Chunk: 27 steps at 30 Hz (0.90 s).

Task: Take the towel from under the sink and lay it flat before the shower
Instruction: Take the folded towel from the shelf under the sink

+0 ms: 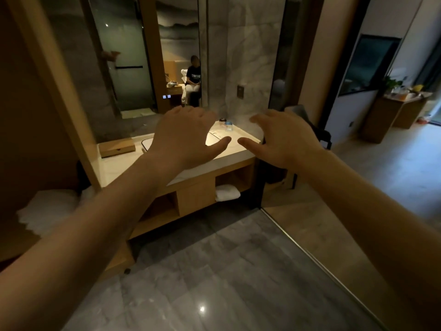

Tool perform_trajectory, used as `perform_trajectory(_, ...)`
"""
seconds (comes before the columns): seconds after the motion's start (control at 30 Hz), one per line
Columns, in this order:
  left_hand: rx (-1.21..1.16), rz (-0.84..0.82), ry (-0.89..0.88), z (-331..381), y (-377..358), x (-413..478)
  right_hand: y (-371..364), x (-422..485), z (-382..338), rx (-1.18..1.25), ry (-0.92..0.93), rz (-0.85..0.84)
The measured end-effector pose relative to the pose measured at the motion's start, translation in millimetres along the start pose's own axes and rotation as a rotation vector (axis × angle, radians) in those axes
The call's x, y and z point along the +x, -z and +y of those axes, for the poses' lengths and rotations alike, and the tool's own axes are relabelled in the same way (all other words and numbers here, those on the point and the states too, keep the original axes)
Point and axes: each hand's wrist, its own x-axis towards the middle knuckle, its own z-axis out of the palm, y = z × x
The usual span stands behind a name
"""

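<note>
- Grey marble floor (214, 271) fills the foreground of a dim bathroom, with a glint of light on the tiles near the bottom.
- Straight ahead stands the pale-topped bench (198, 169), its wooden base split into open compartments.
- Look at the right-hand compartment: the towel (227, 192) lies there, white and folded, on the lower shelf under the sink (214, 139).
- Both arms reach out in front, palms down, over the bench.
- Left hand (183, 137) is spread wide, fingers apart, gripping nothing.
- Right hand (281, 139) is just as splayed and just as empty; the two thumbs point at each other, close but apart.
- Neither hand touches the towel, which sits well below them.
- On the left end of the bench top rests a wooden box (117, 147).
- Small clear bottles (226, 125) stand in the far right corner of the bench.
- Behind it all a big mirror (133, 68) reflects a seated person in a dark shirt.
</note>
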Motion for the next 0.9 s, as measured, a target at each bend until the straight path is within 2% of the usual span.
perform_trajectory(0.4, -0.071, -0.017, -0.024, 49, -89, 110, -59, 57, 121, -0.029, -0.060, -0.093)
perform_trajectory(0.6, -0.051, -0.051, -0.020, 43, -144, 178, -95, 110, 171, -0.036, -0.060, -0.103)
perform_trajectory(0.9, -0.015, -0.004, -0.060, 15, -201, 290, -137, 217, 227, -0.032, -0.053, -0.048)
